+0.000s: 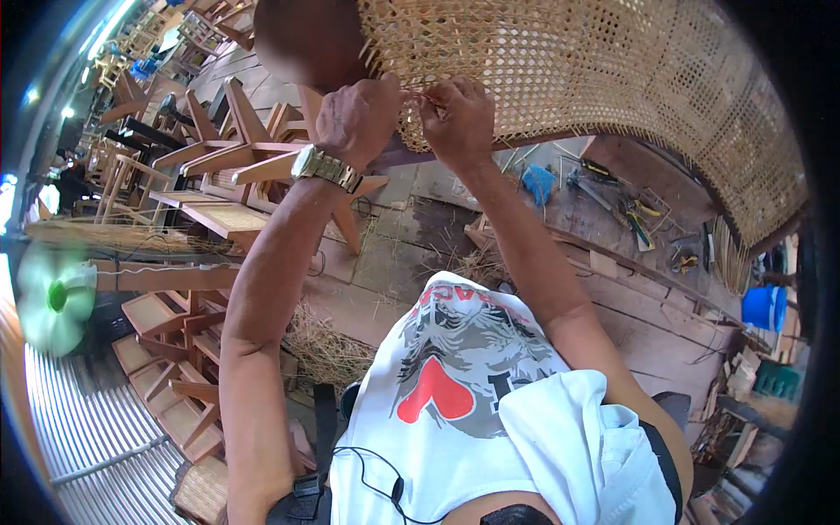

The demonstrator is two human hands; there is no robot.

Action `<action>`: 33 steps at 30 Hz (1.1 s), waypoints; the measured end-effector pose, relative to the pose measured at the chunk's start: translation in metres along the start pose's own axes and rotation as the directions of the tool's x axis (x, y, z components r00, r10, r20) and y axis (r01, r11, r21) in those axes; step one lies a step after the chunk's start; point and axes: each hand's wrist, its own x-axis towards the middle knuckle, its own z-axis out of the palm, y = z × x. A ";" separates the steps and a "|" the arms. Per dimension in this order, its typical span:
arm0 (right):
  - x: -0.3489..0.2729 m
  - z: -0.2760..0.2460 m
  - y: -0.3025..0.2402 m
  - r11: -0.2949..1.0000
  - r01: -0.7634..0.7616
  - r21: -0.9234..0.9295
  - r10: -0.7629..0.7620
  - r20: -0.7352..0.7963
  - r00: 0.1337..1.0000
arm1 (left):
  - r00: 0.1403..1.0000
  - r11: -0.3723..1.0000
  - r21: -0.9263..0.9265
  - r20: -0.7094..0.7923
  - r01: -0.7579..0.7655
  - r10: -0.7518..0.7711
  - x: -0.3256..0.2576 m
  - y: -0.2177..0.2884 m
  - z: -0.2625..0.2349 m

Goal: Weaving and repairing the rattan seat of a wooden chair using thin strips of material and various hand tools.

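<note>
A large curved panel of woven cane webbing (pixel 560 70) spreads across the top and right, over a dark frame edge. At its lower left corner my left hand (pixel 363 118), wearing a metal watch (pixel 325 168) on the wrist, is closed with its fingertips pinched at the weave's edge. Close beside it, my right hand (pixel 458 121) is closed too, fingers curled against the webbing. A thin cane strand (pixel 414 96) runs between the two sets of fingertips. Its ends are hidden by my fingers.
Another person (pixel 311 44) is just beyond my left hand. Wooden chair frames (pixel 232 144) are piled at left, above a spinning green fan (pixel 57 296). On the low wooden platform lie pliers (pixel 643 232) and a blue bag (pixel 538 184). Cane scraps (pixel 324 346) litter the floor; a blue bucket (pixel 764 308) stands right.
</note>
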 end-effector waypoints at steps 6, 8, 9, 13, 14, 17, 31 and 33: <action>0.002 -0.013 -0.001 0.996 -0.086 0.009 0.080 0.269 0.960 | 0.988 0.976 0.215 -0.142 -0.029 0.060 -0.026 -0.079 -0.076; 0.010 -0.024 -0.005 0.983 -0.150 0.109 0.109 0.316 0.942 | 0.975 0.942 0.330 -0.184 -0.059 0.126 -0.025 -0.094 -0.103; 0.017 -0.027 -0.009 0.972 -0.173 0.157 0.117 0.314 0.942 | 0.954 0.934 0.328 -0.209 -0.139 0.215 -0.028 -0.095 -0.111; 0.043 -0.023 -0.033 0.686 -0.110 0.719 0.003 0.149 0.989 | 0.889 0.917 0.188 -0.240 -0.352 0.390 -0.028 -0.067 -0.129; 0.047 -0.022 -0.036 0.594 -0.167 0.787 0.031 0.186 0.982 | 0.915 0.940 0.141 -0.222 -0.312 0.337 -0.024 -0.058 -0.127; 0.049 -0.029 -0.020 0.546 -0.252 0.799 -0.010 0.307 0.952 | 0.849 0.915 -0.017 -0.382 -0.402 0.366 -0.012 -0.043 -0.107; 0.010 -0.025 0.008 0.909 -0.209 0.360 0.162 0.156 0.974 | 0.996 0.995 0.050 -0.009 -0.084 0.084 -0.009 -0.019 -0.027; 0.011 -0.026 0.006 0.909 -0.200 0.365 0.154 0.151 0.976 | 0.992 0.988 0.102 -0.035 -0.116 0.120 -0.012 -0.008 -0.033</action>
